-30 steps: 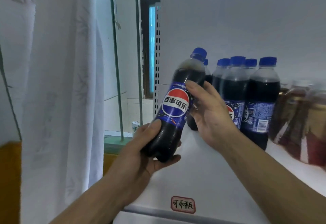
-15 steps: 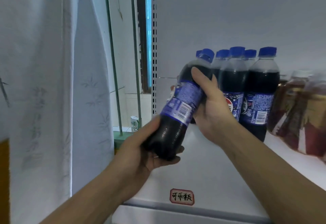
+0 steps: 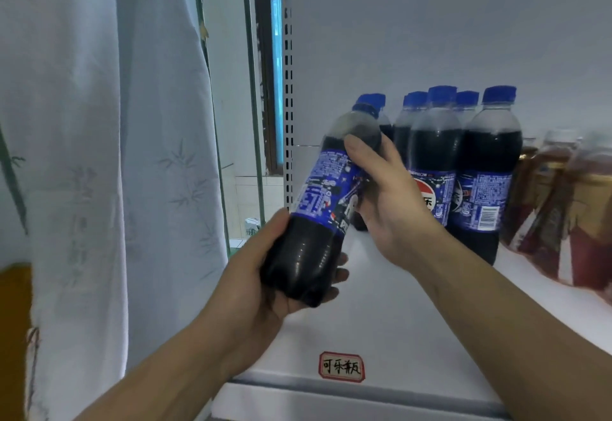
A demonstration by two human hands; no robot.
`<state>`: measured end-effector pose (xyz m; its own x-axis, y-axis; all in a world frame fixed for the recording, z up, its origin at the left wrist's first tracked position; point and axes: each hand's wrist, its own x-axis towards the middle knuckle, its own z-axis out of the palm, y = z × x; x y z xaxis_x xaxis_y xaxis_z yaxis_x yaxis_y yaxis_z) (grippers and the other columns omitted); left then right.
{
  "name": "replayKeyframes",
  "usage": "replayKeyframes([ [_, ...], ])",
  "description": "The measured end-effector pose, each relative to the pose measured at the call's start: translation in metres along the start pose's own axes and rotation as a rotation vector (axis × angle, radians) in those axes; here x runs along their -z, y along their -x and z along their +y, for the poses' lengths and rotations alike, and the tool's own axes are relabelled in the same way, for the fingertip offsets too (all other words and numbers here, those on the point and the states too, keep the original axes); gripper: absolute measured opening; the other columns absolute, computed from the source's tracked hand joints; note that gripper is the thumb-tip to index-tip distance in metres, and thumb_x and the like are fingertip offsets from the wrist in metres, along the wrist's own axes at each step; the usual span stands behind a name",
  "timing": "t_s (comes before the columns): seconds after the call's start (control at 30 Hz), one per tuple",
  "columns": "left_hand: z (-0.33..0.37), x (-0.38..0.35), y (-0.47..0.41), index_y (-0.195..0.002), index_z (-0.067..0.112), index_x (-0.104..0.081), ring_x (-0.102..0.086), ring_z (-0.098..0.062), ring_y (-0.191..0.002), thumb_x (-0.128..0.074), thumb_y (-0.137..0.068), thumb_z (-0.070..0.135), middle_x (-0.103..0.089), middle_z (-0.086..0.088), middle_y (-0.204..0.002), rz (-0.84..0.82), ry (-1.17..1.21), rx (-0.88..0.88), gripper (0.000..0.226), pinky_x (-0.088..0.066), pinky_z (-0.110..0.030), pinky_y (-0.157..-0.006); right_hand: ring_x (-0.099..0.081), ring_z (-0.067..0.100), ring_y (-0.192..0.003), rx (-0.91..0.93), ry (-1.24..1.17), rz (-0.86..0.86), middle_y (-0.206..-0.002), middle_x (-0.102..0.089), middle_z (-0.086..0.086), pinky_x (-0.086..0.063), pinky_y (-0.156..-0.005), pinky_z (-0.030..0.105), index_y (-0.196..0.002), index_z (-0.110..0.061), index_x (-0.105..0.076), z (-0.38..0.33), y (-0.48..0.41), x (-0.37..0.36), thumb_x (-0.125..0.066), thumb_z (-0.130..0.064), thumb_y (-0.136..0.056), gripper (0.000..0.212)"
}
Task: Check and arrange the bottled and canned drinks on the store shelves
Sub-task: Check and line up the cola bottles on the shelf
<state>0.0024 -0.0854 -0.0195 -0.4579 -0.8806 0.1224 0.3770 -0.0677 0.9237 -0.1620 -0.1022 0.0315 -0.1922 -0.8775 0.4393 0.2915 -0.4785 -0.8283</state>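
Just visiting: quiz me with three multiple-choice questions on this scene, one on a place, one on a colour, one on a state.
1. Where is the held bottle relative to the standing cola bottles?
A) front-left of them B) behind them C) right of them
2. What colour are the caps?
A) red B) blue C) white
3. How is the held bottle?
A) upright, untouched B) lying flat C) tilted, gripped by two hands
Answers: 1 A, it overlaps their left side; 2 B, every visible cap is blue; 3 C, the left hand grips its base, the right hand its upper body.
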Motion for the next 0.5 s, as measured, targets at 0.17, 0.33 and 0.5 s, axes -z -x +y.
replayKeyframes([
  [0.17, -0.0037, -0.0034, 0.0003, -0.118, 0.016, -0.063, -0.072, -0.023, -0.09, -0.085, -0.059, 0.048, -0.075, -0.008, -0.105, 0.067, -0.13, -0.068, 0.071, -0.054, -0.052, -0.096, -0.071, 0.02, -0.107, 0.106, 0.157, 0.029, -0.125, -0.068, -0.001, -0.059, -0.086, 0.038, -0.128, -0.045, -0.049, 0.0026, 0.001, -0.0019, -0.078, -0.041, -0.065, 0.07],
  [0.33, 0.0024, 0.0004, 0.0017, -0.115, 0.011, -0.069, -0.074, -0.036, -0.082, -0.063, -0.069, 0.049, -0.074, -0.021, -0.101, 0.008, 0.022, 0.015, 0.06, -0.062, -0.042, -0.068, -0.071, 0.018, -0.104, -0.034, 0.001, -0.029, -0.118, -0.072, 0.0, -0.054, -0.099, 0.043, -0.135, -0.031, -0.054, 0.0024, -0.0003, -0.0016, -0.073, -0.037, -0.069, 0.07],
  [0.5, -0.0025, -0.0052, -0.0001, -0.118, 0.025, -0.068, -0.072, -0.018, -0.092, -0.082, -0.064, 0.045, -0.074, -0.006, -0.11, 0.008, -0.139, -0.047, 0.058, -0.059, -0.033, -0.073, -0.074, 0.014, -0.095, 0.122, 0.148, 0.06, -0.114, -0.071, -0.005, -0.061, -0.083, 0.036, -0.127, -0.038, -0.054, -0.001, 0.0037, -0.0056, -0.077, -0.043, -0.065, 0.067],
])
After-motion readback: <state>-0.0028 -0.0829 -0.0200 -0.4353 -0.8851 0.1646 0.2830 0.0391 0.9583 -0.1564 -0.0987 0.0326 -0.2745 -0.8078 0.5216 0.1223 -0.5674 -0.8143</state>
